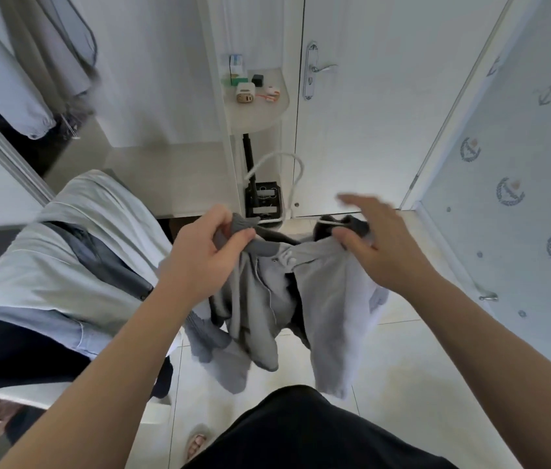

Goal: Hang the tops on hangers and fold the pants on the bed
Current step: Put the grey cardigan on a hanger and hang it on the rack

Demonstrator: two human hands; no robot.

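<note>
A grey hooded top point(267, 292) with a zip and a white drawstring hangs in the air in front of me over the tiled floor. My left hand point(209, 248) grips the grey ribbed edge at its upper left. My right hand point(372, 238) holds the upper right of the top near the dark hood lining, thumb pressed on the cloth and fingers stretched out and blurred. A pile of clothes point(64, 258), pale shirts with a dark grey garment and a dark one, lies at my left. No hanger shows clearly.
A white door point(368, 96) with a metal handle stands ahead. A rounded shelf point(257, 110) holds small items. Below it a black stand and white cable point(263, 194) sit on the floor. Garments hang in the open wardrobe point(30, 79) at upper left. A patterned panel point(521, 198) fills the right.
</note>
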